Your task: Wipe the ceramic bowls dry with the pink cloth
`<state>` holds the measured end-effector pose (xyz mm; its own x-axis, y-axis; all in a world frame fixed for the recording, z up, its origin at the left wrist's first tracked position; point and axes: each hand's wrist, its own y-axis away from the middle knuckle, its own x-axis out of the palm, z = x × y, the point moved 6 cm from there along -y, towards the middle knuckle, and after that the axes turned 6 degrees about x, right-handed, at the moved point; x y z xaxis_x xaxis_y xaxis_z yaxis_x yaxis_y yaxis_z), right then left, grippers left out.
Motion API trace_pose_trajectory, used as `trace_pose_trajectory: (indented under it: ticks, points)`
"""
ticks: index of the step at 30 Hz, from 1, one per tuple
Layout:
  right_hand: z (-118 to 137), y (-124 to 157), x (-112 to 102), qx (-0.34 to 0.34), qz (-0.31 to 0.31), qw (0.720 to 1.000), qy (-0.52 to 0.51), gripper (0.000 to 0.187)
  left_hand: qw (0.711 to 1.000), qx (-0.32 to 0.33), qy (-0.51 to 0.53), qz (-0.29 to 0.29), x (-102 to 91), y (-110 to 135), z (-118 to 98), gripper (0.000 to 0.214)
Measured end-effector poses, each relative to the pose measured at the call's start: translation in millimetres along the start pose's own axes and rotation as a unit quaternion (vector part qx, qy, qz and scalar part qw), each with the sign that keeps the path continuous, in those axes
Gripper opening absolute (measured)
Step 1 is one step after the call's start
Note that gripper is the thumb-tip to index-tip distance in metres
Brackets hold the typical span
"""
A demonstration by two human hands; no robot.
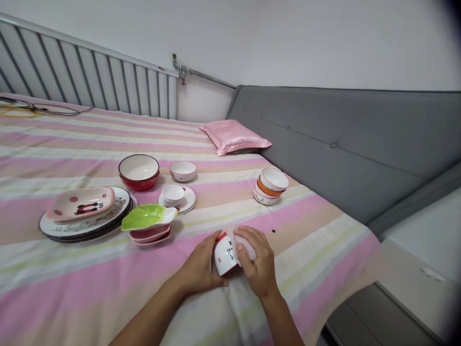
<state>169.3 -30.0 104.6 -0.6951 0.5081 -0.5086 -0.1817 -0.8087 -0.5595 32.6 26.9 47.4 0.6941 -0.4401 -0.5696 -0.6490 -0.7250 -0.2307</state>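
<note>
A white bowl (224, 255) with a red band and small dark markings is tilted on its side, low over the striped bedspread. My left hand (201, 263) grips it from the left, thumb below and fingers at the upper edge. In my right hand (257, 257) is a pale pink cloth (248, 247), pressed against the bowl's right side. The fingers of that hand are curled round the cloth. To the right and behind stands a stack of bowls (268, 186), an orange one between white ones.
On the bed at left are a red bowl pair (139, 181), a small white bowl (183, 171), stacked plates (118, 218) under an oblong dish (81, 204), and a green leaf-shaped dish (147, 217) on pink dishes. A pink pillow (236, 135) lies by the grey headboard (342, 129).
</note>
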Motion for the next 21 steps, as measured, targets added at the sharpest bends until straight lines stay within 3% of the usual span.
trace_pose_trajectory:
  ticks: [4, 14, 21]
  points:
    - [-5, 1, -2, 0.012, -0.005, 1.000, -0.021, 0.026, 1.000, 0.020, 0.014, -0.019, -0.1, -1, 0, 0.091]
    - [-21, 3, -3, 0.090, -0.010, 0.990, -0.110, 0.028, 0.994, 0.045, 0.012, -0.094, -8.8, 0, -27, 0.060]
    - [9, 3, 1, -0.017, 0.009, 1.000, -0.019, 0.030, 0.992, 0.020, -0.022, -0.125, -11.0, 1, -25, 0.054]
